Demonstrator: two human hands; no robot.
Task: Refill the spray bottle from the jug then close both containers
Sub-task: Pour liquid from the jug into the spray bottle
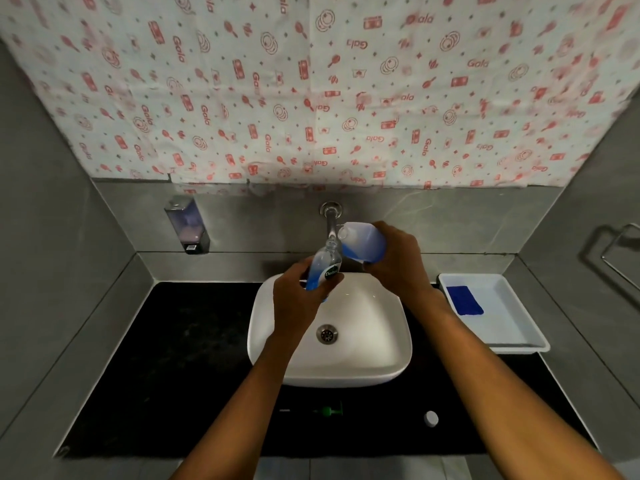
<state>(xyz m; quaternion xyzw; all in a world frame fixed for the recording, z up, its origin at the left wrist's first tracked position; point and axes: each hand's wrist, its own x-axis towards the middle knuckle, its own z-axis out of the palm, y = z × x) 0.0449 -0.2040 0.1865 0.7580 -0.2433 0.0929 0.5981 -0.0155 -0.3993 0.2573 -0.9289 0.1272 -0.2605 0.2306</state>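
Note:
My left hand (296, 299) grips a clear spray bottle (325, 265) with blue liquid and a green label, tilted over the white sink (388, 362), its neck uncapped. My right hand (394, 261) holds a translucent jug (362, 242) of blue liquid, tipped on its side with its mouth just above and right of the bottle's neck. On the black counter in front of the sink lie a green pump head (329, 410) and a white round cap (431, 418).
A wall tap (330, 220) sticks out right behind the bottle. A soap dispenser (188, 225) hangs on the left wall. A white tray (519, 341) with a blue cloth (464, 301) sits on the counter's right. A metal holder (613, 251) is on the right wall.

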